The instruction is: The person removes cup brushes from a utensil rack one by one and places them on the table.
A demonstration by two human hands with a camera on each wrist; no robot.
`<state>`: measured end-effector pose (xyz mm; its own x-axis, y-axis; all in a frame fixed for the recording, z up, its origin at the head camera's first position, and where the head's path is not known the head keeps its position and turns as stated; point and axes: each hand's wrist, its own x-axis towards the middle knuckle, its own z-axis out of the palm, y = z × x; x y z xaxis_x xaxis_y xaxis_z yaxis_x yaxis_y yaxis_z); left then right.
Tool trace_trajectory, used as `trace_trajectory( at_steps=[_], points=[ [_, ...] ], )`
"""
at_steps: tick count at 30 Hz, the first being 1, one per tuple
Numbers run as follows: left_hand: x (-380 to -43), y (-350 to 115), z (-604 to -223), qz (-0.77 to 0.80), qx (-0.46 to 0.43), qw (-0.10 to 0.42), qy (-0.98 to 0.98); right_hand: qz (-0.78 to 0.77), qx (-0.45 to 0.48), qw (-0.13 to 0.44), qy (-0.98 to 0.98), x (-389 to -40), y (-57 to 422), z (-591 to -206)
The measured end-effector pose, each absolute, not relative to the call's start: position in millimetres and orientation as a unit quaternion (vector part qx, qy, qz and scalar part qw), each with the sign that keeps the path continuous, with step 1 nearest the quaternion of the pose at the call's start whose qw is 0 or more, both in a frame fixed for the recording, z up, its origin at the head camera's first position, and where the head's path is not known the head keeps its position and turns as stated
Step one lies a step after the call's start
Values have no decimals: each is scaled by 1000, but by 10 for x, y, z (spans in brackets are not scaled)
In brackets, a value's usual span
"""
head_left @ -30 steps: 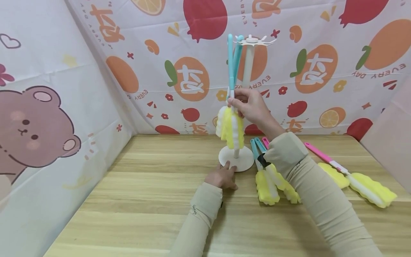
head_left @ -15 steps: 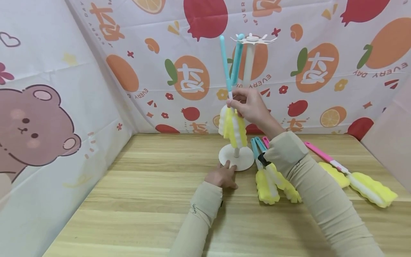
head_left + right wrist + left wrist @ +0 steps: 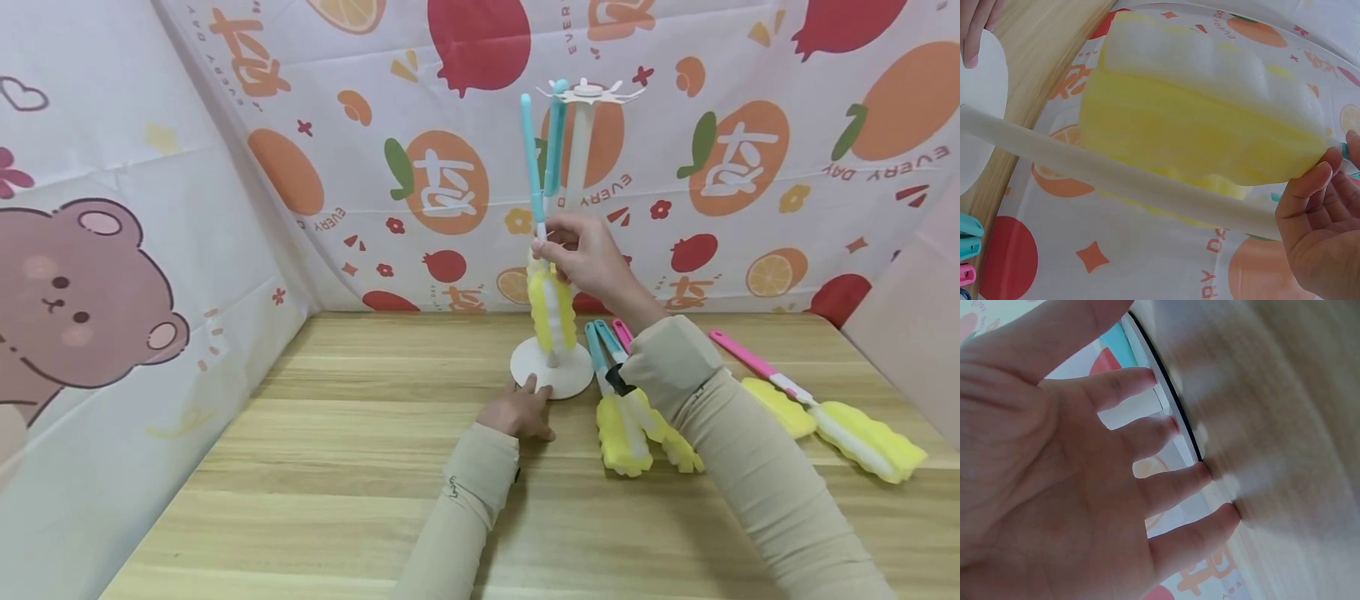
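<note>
My right hand [image 3: 588, 260] pinches a bottle brush by its white neck, just above its yellow-and-white sponge head [image 3: 553, 312]. The brush's teal handle [image 3: 532, 154] points up and leans slightly left, with its top below the hook ring [image 3: 591, 93] of a white stand. A second teal-handled brush [image 3: 555, 150] hangs from that ring, its sponge mostly hidden behind the held one. In the right wrist view the held sponge [image 3: 1210, 125] lies beside the stand's pole [image 3: 1129, 181]. My left hand [image 3: 517, 414] has its fingers spread, fingertips on the front of the stand's round base [image 3: 573, 375].
Right of the base lie teal-handled brushes [image 3: 624, 437], partly covered by my right sleeve [image 3: 671, 358]. A pink-handled brush [image 3: 870, 442] and another yellow sponge [image 3: 780, 408] lie farther right on the wooden table [image 3: 337, 467]. A fruit-print cloth [image 3: 337, 275] stands behind.
My right hand has lowered a little with its brush, whose handle now tilts left, apart from the hanging one. The hanging sponge has slipped behind the held sponge. My left hand stays put.
</note>
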<state>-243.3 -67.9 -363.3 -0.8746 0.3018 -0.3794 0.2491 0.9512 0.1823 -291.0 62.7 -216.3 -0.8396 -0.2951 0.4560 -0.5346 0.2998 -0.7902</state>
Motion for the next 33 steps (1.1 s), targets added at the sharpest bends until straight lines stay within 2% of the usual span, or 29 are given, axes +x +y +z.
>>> trace_trajectory(
  at_steps=[12,33],
  points=[
    [-2433,-692,-3644,66,143,205,966,529,238,96,-809,-2903,743,-2227],
    [-2432,-687,-3626,60,149,201,966,499,231,105,-829,-2879,955,-2216]
  ],
)
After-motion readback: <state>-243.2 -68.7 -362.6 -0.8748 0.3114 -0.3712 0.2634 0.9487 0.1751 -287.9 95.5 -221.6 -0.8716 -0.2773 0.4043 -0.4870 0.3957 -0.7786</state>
